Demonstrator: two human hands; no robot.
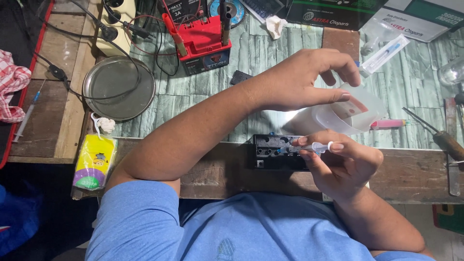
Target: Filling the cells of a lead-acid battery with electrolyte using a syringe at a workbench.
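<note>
My left hand [302, 79] reaches across the bench and grips a translucent white plastic bottle [350, 113] that lies tilted, thumb and fingers around its body. Just below it, my right hand [345, 166] pinches a small clear syringe [309, 147] between thumb and fingers, its tip pointing left over a small black battery [275, 152] with several round holes in its top. The battery sits at the near edge of the bench, in front of my blue shirt.
A red battery [203, 41] with clipped wires stands at the back, beside a round steel plate [118, 87]. A packaged syringe [386, 53], a pink syringe [389, 124], a screwdriver [442, 137], a yellow packet [94, 162] and a loose syringe [26, 118] lie around.
</note>
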